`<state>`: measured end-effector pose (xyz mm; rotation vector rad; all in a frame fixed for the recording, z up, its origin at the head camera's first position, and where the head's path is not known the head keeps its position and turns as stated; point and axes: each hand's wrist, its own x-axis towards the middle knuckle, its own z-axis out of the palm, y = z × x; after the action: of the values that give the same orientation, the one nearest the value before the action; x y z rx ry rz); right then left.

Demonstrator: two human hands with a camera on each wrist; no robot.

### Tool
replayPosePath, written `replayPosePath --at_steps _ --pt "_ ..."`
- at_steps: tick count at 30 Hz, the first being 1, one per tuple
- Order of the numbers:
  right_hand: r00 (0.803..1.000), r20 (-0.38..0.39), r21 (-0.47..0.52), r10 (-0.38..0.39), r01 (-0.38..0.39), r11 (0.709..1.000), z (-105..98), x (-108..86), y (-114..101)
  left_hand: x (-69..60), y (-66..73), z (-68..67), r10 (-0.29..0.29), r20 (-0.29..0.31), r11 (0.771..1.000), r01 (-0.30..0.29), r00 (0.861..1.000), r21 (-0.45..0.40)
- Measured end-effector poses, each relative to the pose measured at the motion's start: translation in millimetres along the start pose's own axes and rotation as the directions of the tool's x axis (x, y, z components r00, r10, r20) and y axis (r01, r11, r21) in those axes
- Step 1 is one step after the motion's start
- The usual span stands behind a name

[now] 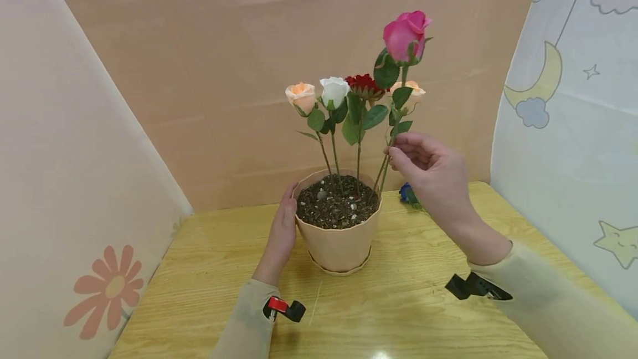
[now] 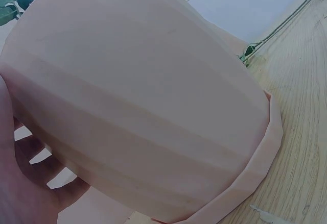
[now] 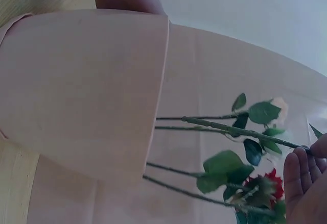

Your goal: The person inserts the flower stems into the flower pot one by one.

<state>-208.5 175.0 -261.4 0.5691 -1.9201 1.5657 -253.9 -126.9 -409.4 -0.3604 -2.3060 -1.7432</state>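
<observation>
My right hand (image 1: 436,168) pinches the green stem of a pink rose (image 1: 406,37) above the right side of a pale pink flower pot (image 1: 339,245). In the right wrist view, the lower end of this stem (image 3: 204,123) shows near the pot's rim. My left hand (image 1: 283,226) holds the pot's left side, its fingers (image 2: 38,160) curved along the wall. Dark soil (image 1: 324,209) with white bits fills the pot. Standing in it are a peach rose (image 1: 301,97), a white rose (image 1: 335,92), a red flower (image 1: 366,86) and another peach rose (image 1: 413,88), partly hidden.
A blue flower (image 1: 406,193) lies on the wooden table (image 1: 209,281) behind my right hand, its stem (image 2: 286,22) visible in the left wrist view. A saucer (image 1: 341,273) sits under the pot. Printed cloths (image 1: 573,143) hang at both sides, with a plain backdrop behind.
</observation>
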Motion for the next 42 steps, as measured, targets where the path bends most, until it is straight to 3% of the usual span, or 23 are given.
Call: replayPosePath --at_steps 10,20,30,42 --pt "0.995 0.097 -0.058 0.000 0.005 0.998 53.1 7.3 17.8 2.2 -2.8 0.6 0.027 0.003 0.999 -0.027 1.000 -0.031" --pt "0.991 0.129 -0.056 0.038 -0.031 0.998 87.8 9.4 35.6 1.9 -3.5 0.6 0.013 0.010 0.999 -0.012 1.000 -0.034" --pt "0.987 0.157 -0.053 0.036 -0.028 0.998 101.7 8.3 47.3 2.7 -4.2 1.6 0.022 0.004 0.999 -0.021 1.000 -0.030" --pt "0.978 0.201 -0.133 0.061 -0.034 0.991 109.5 7.3 62.2 2.5 -4.6 2.0 0.023 -0.004 0.999 -0.023 1.000 -0.032"
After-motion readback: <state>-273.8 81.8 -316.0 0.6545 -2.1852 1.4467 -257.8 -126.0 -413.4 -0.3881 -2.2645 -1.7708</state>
